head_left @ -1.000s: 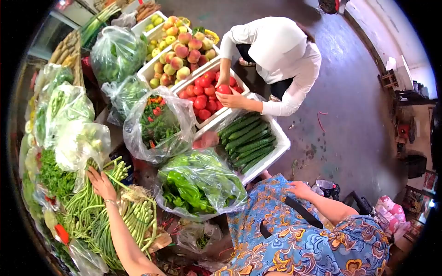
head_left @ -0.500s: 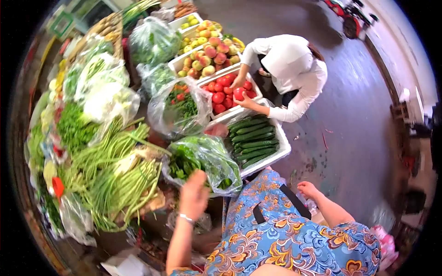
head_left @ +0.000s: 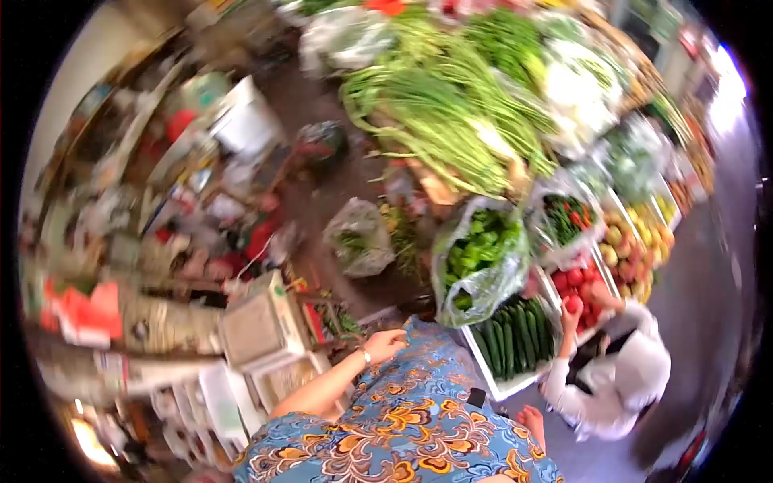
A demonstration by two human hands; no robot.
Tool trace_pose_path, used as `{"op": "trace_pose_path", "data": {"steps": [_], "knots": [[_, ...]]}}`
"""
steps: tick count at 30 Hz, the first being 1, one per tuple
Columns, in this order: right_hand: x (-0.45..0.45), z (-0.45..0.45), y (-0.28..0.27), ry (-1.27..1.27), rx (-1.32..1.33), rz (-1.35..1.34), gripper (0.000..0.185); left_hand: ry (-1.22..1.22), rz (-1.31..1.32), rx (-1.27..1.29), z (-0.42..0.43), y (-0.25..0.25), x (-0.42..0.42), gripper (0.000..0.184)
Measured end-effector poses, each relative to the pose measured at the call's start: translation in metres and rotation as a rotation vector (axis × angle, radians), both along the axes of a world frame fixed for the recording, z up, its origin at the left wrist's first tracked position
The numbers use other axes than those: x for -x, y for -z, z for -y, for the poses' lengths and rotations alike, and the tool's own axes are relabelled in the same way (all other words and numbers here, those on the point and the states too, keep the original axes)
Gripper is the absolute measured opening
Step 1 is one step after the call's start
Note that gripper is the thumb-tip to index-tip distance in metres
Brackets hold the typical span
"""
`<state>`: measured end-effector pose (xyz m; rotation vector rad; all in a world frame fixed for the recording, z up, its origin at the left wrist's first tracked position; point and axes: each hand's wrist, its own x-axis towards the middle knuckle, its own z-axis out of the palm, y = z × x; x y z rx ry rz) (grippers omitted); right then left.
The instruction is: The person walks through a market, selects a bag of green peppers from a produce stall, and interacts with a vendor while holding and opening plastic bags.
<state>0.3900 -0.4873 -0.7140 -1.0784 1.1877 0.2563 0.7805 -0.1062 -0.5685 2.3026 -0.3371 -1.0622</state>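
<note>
My left hand (head_left: 385,346), with a bracelet at the wrist, hangs in front of my blue patterned dress (head_left: 403,410). Its fingers are loosely bent with nothing visible in them. My right hand (head_left: 531,422) is low beside the dress, partly hidden by it, fingers slightly apart and holding nothing I can see. Between and beyond the hands lie the white box of cucumbers (head_left: 515,338) and an open plastic bag of green leafy peppers or greens (head_left: 481,258). Neither hand touches them.
A crouching person (head_left: 616,374) in white holds a tomato (head_left: 572,304) over the tomato box. Long green stalks (head_left: 443,113) cover the stall at the top. A scale-like box (head_left: 259,324) and white trays (head_left: 228,398) stand at left. A plastic bag (head_left: 360,237) lies on the floor.
My view has turned left, so the vegetables have shifted right and the cluttered left side has come in. My left hand has dropped from near the greens bag to the dress.
</note>
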Motion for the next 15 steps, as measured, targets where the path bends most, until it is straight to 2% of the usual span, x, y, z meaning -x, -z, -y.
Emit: {"op": "trace_pose_path", "data": {"steps": [2,5,7,9,11,15], "knots": [[0.016,0.038,0.016,-0.111,0.033,0.049,0.014,-0.083,0.003,0.095,-0.004,-0.008,0.033,0.044],[-0.034,0.083,0.012,-0.259,0.076,0.021,0.014,-0.060,0.250,0.188,-0.031,0.018,0.079,0.043],[-0.073,0.109,0.006,-0.344,0.110,0.022,0.014,-0.135,0.206,0.135,-0.041,0.008,0.090,0.043],[-0.119,0.127,-0.008,-0.426,0.145,0.034,0.014,-0.234,0.318,0.152,-0.051,0.000,0.097,0.042],[-0.167,0.141,-0.021,-0.508,0.194,0.063,0.014,-0.364,0.346,0.149,-0.063,-0.011,0.094,0.040],[-0.246,0.128,-0.058,-0.629,0.246,0.112,0.014,-0.692,0.505,0.163,-0.124,-0.073,0.067,0.034]]}}
